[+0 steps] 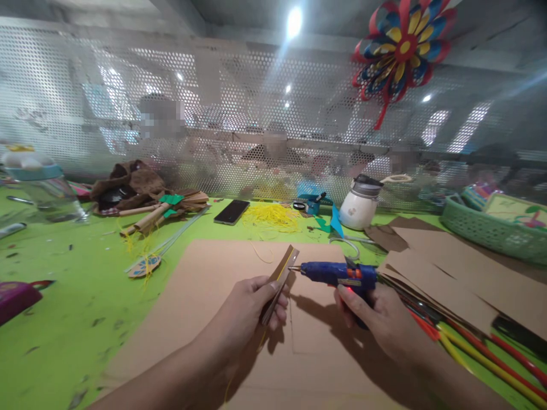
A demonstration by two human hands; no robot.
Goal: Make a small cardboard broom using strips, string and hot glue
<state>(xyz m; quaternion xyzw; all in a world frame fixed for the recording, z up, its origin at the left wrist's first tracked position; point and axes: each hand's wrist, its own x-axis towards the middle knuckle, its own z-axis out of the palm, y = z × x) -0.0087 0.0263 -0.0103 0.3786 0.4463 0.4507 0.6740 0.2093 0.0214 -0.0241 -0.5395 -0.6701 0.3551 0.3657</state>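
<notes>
A narrow folded brown paper strip (287,267) with a yellow strand along it is pinched in my left hand (260,302), tilted up and to the right. My right hand (376,313) is wrapped round a blue glue gun (337,274), a red light glowing near its trigger. The metal nozzle points left and is at the strip's right edge; whether it touches cannot be made out. Both hands are above a large brown paper sheet (205,285). A yellow strand hangs down below my left hand.
Behind the sheet are a black phone (231,212), yellow shredded strands (273,217) and a white jar (359,205). Paper rolls (149,219) lie at left. Brown sheets (461,273), a green basket (491,230) and colored-handled tools (482,353) are at right. People show behind the perforated screen.
</notes>
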